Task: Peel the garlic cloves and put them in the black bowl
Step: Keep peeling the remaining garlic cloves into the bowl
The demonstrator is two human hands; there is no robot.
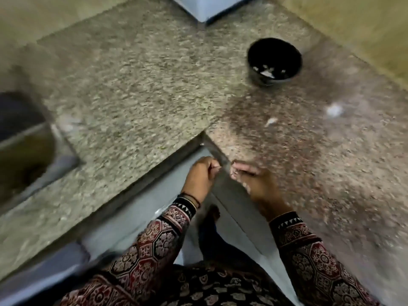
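The black bowl (258, 77) stands on the speckled stone counter (136, 89) at the far right, with several pale garlic pieces (266, 71) in its bottom. My hands hover at the counter's inner corner, a small gap apart. My left hand (199, 181) has curled fingers that pinch a small pale bit of garlic (216, 170). My right hand (259, 187) curls its fingers round something small and pale (234, 172), probably a garlic clove. Motion blur hides the detail.
Two white scraps lie on the counter right of the hands, a larger scrap (334, 110) and a thin scrap (271, 121). A steel sink (24, 142) is set into the counter at the left. A white box-like object (212, 7) stands at the back.
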